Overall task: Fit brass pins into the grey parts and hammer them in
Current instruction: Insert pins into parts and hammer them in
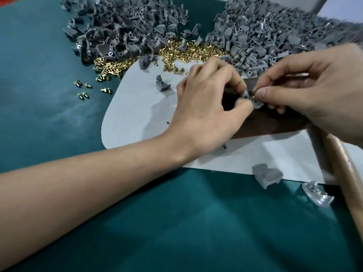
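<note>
Head view: fitting step. Grey part (255, 104) pinched in left hand (208, 107) above a dark block (275, 124) on the worktop (59, 114). Right hand (314, 91) pinches a brass pin (254, 96) at its hole. Next, as I judge: seat pin straight, then hammer. Fingers hide pin depth. Wooden handle (337, 160) cut off, possibly the hammer.

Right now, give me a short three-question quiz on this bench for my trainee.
1. True or false: the left hand holds a grey part.
2. What does the right hand pinch? A: a brass pin. B: a hammer. C: nothing.
3. Fill in: the pin pile lies between two heaps of ____ parts.
Key: 1 true; 2 A; 3 grey.
</note>
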`<state>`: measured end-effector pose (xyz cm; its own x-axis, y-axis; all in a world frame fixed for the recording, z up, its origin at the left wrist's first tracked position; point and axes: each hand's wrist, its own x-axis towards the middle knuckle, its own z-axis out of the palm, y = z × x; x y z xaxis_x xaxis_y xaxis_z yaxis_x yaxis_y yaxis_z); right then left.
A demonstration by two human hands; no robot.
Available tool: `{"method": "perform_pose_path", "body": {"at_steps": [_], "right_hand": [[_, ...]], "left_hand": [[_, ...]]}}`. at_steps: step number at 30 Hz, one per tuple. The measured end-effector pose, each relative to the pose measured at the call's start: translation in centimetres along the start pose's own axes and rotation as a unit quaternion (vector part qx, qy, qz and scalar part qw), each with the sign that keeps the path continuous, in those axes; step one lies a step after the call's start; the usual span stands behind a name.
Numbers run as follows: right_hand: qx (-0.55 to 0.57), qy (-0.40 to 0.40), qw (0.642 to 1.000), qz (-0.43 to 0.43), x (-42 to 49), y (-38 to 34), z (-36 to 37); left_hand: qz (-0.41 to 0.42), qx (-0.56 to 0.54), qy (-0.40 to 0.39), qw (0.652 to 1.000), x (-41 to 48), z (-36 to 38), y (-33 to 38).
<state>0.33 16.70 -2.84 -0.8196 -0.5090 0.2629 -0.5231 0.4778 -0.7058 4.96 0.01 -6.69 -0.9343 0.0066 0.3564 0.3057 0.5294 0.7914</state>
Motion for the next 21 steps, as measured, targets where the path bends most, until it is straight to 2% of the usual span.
{"method": "perform_pose_path", "body": {"at_steps": [6, 21], "right_hand": [[-0.007, 0.002, 1.000, 0.007, 0.06, 0.09, -0.06], [0.104, -0.042, 0.991, 0.067, 0.01, -0.44, -0.27]], "left_hand": [[-0.010, -0.034, 0.020, 0.999, 0.10, -0.11, 0.07], [0.012, -0.061, 0.009, 0.998, -0.07, -0.26, 0.26]]}}
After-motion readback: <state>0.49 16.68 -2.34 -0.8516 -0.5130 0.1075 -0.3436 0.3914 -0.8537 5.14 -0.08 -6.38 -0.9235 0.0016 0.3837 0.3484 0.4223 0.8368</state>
